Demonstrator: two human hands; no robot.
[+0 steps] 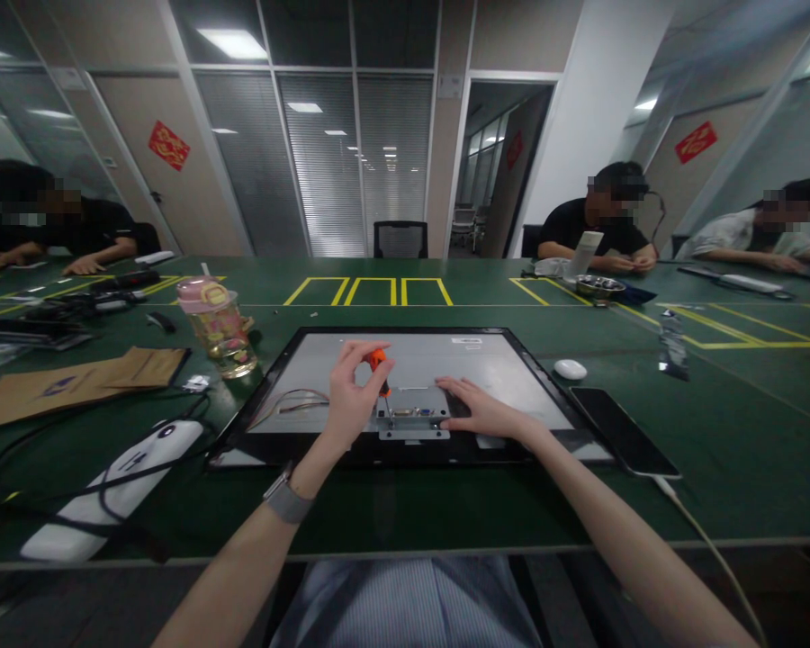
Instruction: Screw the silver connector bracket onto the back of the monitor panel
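Note:
My left hand (pixel 355 391) is closed around the orange and black handle of a screwdriver (pixel 380 364). The screwdriver stands nearly upright, its tip down at the left part of a metal bracket (pixel 411 434) that carries video ports. This bracket sits on the back of a flat display panel (pixel 405 351) with a black frame, lying face down on the green table. My right hand (pixel 482 409) rests with fingers stretched out on the bracket's right side. Whether the tip sits in a screw is too small to tell.
Left of the panel stand a pink-lidded bottle (pixel 220 328), a brown paper bag (pixel 87 382) and a white device (pixel 114 490) with black cables. To the right lie a phone (pixel 625 430) on a cable and a white earbud case (pixel 571 370). Several people sit across the table.

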